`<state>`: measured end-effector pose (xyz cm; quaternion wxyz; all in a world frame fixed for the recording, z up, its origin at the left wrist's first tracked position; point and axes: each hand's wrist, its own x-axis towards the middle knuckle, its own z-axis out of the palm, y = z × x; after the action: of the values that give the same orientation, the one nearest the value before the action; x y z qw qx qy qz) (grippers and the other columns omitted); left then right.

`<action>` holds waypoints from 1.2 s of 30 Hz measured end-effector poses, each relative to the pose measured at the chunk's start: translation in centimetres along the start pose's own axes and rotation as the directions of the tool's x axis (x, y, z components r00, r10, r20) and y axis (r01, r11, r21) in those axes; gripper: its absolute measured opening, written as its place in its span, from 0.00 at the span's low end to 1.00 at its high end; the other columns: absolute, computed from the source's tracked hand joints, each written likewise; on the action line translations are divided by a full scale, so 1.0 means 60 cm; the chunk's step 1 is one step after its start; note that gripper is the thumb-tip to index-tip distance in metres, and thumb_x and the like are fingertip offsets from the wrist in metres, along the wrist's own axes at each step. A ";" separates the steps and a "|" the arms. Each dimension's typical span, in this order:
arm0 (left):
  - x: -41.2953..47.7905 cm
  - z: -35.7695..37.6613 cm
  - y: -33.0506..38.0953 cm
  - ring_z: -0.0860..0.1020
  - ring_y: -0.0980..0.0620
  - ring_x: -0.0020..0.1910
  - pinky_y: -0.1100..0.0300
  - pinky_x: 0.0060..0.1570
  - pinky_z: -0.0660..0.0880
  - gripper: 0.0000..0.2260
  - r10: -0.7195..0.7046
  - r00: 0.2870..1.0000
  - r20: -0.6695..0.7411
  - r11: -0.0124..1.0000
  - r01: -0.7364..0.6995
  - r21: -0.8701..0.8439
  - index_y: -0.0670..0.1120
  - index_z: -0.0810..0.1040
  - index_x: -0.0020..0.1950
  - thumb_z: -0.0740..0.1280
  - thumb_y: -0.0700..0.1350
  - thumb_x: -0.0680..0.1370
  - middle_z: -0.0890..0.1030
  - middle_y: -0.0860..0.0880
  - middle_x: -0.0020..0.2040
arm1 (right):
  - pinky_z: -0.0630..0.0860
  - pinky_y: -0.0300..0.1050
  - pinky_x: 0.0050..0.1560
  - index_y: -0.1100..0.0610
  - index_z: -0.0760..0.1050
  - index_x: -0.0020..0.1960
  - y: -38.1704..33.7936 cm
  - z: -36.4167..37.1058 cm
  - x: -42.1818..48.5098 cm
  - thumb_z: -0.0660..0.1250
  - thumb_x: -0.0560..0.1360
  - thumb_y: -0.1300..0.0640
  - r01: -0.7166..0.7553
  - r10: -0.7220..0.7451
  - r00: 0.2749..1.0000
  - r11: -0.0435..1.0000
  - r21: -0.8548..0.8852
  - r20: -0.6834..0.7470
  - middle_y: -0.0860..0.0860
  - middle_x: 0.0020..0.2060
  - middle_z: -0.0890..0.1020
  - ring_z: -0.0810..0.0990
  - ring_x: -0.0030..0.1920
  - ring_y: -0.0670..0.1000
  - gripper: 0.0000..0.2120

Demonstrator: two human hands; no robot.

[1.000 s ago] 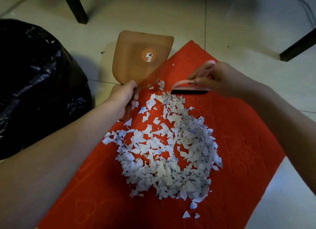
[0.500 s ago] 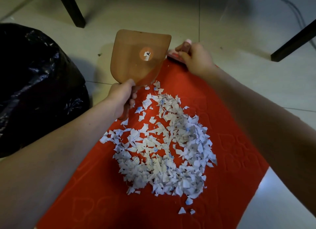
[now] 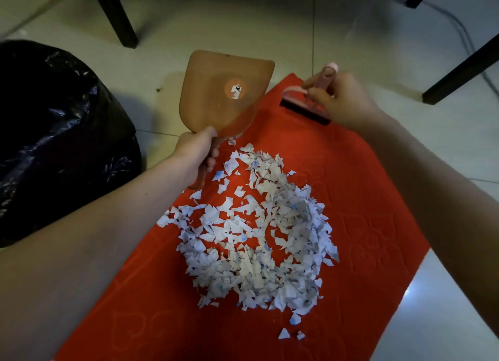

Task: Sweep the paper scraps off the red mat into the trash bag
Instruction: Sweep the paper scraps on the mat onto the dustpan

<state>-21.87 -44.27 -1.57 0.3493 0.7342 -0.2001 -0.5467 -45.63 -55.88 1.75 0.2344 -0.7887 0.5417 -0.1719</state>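
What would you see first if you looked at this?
The big heap of white paper scraps in the middle of the bright red mat jumps out first. Beyond it, the left hand grips a brown dustpan and the right hand holds a pink brush at the mat's far edge. A black trash bag sits on the left.

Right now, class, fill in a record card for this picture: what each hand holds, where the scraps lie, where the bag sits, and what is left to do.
Left hand: grips the handle of the dustpan, pan raised over the far left edge of the mat
Right hand: holds the brush, bristles at the mat's far end
Paper scraps: loose heap mid-mat, a few strays nearer the person
Trash bag: black, on the floor left of the mat
Left to do: sweeping not yet begun
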 end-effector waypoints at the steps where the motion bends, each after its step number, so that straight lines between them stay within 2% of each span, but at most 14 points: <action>1: -0.002 0.001 0.001 0.64 0.53 0.21 0.65 0.24 0.64 0.10 0.006 1.000 -0.003 1.000 -0.006 0.001 0.44 0.72 0.40 0.60 0.47 0.78 0.70 0.48 0.28 | 0.76 0.49 0.55 0.50 0.79 0.57 0.004 0.010 0.012 0.61 0.77 0.54 -0.056 0.055 0.995 0.998 -0.008 -0.077 0.51 0.53 0.82 0.80 0.53 0.52 0.12; 4: -0.006 0.003 0.003 0.64 0.53 0.22 0.63 0.25 0.64 0.10 0.021 1.000 -0.004 1.000 -0.021 -0.004 0.44 0.71 0.40 0.60 0.47 0.78 0.70 0.48 0.28 | 0.75 0.49 0.54 0.52 0.78 0.59 0.013 0.038 0.047 0.60 0.78 0.52 -0.207 0.201 0.957 0.978 -0.008 -0.208 0.53 0.55 0.82 0.79 0.55 0.55 0.14; 7: -0.008 0.001 0.000 0.64 0.53 0.22 0.63 0.26 0.64 0.10 0.009 1.000 0.003 1.000 -0.009 -0.004 0.44 0.71 0.40 0.60 0.47 0.78 0.70 0.48 0.28 | 0.75 0.51 0.55 0.54 0.77 0.60 0.012 0.060 0.064 0.60 0.78 0.47 -0.278 0.267 0.953 0.959 -0.061 -0.140 0.55 0.55 0.81 0.79 0.55 0.57 0.16; 9: -0.008 0.000 -0.004 0.64 0.53 0.22 0.64 0.25 0.64 0.10 -0.004 1.000 0.010 1.000 0.004 -0.004 0.44 0.71 0.40 0.60 0.47 0.78 0.70 0.48 0.28 | 0.72 0.48 0.50 0.54 0.77 0.59 0.004 0.068 0.056 0.61 0.78 0.46 -0.219 0.214 0.975 0.970 -0.103 -0.057 0.56 0.52 0.81 0.78 0.53 0.57 0.16; 11: -0.006 -0.001 -0.007 0.64 0.53 0.22 0.64 0.25 0.64 0.09 -0.008 1.000 0.006 1.000 0.008 0.002 0.44 0.71 0.40 0.60 0.47 0.78 0.70 0.48 0.28 | 0.72 0.46 0.48 0.54 0.78 0.59 -0.009 0.063 0.033 0.61 0.78 0.47 -0.097 0.101 0.994 0.991 -0.090 0.037 0.55 0.51 0.81 0.78 0.51 0.55 0.15; 14: -0.003 -0.004 -0.010 0.64 0.53 0.21 0.64 0.24 0.64 0.09 -0.008 1.000 0.002 1.000 0.008 0.008 0.44 0.71 0.41 0.60 0.47 0.78 0.70 0.48 0.29 | 0.72 0.42 0.49 0.53 0.78 0.59 -0.024 0.041 -0.019 0.61 0.79 0.53 0.093 -0.079 0.971 0.994 -0.050 0.224 0.50 0.52 0.81 0.78 0.50 0.49 0.12; 16: -0.002 -0.007 -0.009 0.64 0.53 0.22 0.65 0.24 0.64 0.09 -0.011 1.000 0.007 1.000 0.011 0.009 0.44 0.71 0.40 0.60 0.47 0.78 0.70 0.48 0.29 | 0.71 0.36 0.46 0.53 0.78 0.59 -0.024 0.022 -0.055 0.61 0.79 0.57 0.116 -0.097 0.938 0.992 -0.039 0.332 0.48 0.50 0.80 0.77 0.46 0.45 0.11; 18: -0.002 -0.009 -0.009 0.64 0.53 0.22 0.66 0.23 0.64 0.10 -0.007 1.000 0.006 1.000 0.007 0.014 0.44 0.71 0.39 0.60 0.47 0.78 0.70 0.48 0.30 | 0.72 0.33 0.46 0.54 0.78 0.58 -0.018 0.001 -0.082 0.62 0.78 0.59 0.111 -0.100 0.923 0.994 -0.008 0.372 0.47 0.49 0.80 0.77 0.44 0.41 0.11; 21: -0.005 -0.011 -0.004 0.64 0.53 0.23 0.64 0.25 0.65 0.11 -0.006 1.000 -0.005 1.000 0.006 0.005 0.45 0.72 0.38 0.59 0.47 0.79 0.70 0.48 0.30 | 0.76 0.38 0.49 0.57 0.79 0.57 -0.008 -0.024 -0.093 0.63 0.78 0.61 0.097 -0.113 0.948 0.993 0.068 0.297 0.48 0.49 0.82 0.80 0.46 0.46 0.10; 25: -0.011 -0.012 0.003 0.65 0.53 0.25 0.62 0.27 0.65 0.12 -0.004 1.000 -0.017 1.000 0.004 -0.009 0.45 0.72 0.38 0.59 0.47 0.79 0.70 0.48 0.30 | 0.72 0.41 0.51 0.54 0.79 0.57 -0.002 -0.002 -0.050 0.62 0.78 0.59 0.011 -0.015 0.999 0.997 0.079 0.047 0.46 0.50 0.80 0.78 0.50 0.47 0.11; 28: -0.014 -0.012 0.006 0.65 0.53 0.25 0.62 0.28 0.66 0.12 -0.005 1.000 -0.020 1.000 0.004 -0.016 0.45 0.72 0.38 0.59 0.48 0.80 0.70 0.48 0.30 | 0.75 0.45 0.52 0.50 0.79 0.58 -0.007 0.041 -0.005 0.61 0.78 0.55 -0.065 0.074 0.993 0.992 0.105 -0.089 0.50 0.53 0.82 0.79 0.52 0.51 0.12; 30: -0.014 -0.012 0.006 0.65 0.53 0.25 0.62 0.28 0.66 0.12 -0.003 1.000 -0.013 1.000 0.003 -0.023 0.45 0.72 0.38 0.59 0.48 0.80 0.70 0.48 0.29 | 0.73 0.43 0.49 0.50 0.78 0.59 -0.010 0.066 0.024 0.60 0.78 0.53 -0.120 0.130 0.981 0.990 0.079 -0.144 0.52 0.54 0.82 0.79 0.54 0.53 0.13; 33: -0.013 -0.016 0.004 0.65 0.54 0.23 0.63 0.27 0.66 0.12 -0.003 1.000 -0.008 1.000 0.003 -0.028 0.45 0.72 0.38 0.59 0.48 0.79 0.70 0.49 0.29 | 0.74 0.46 0.51 0.51 0.77 0.61 -0.020 0.094 0.055 0.59 0.78 0.50 -0.194 0.201 0.966 0.979 0.061 -0.163 0.53 0.54 0.82 0.79 0.55 0.55 0.15; 36: -0.010 -0.024 0.003 0.65 0.55 0.21 0.64 0.26 0.66 0.11 -0.013 1.000 -0.014 0.999 0.013 -0.032 0.46 0.72 0.38 0.59 0.48 0.79 0.70 0.49 0.28 | 0.74 0.48 0.52 0.53 0.78 0.59 -0.043 0.109 0.061 0.61 0.78 0.49 -0.137 0.138 0.988 0.990 0.026 -0.072 0.53 0.54 0.82 0.79 0.54 0.53 0.14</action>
<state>-20.71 -43.57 -0.82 0.3587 0.7338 -0.1842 -0.5467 -38.90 -57.30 -2.21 0.2337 -0.7401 0.6013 -0.1898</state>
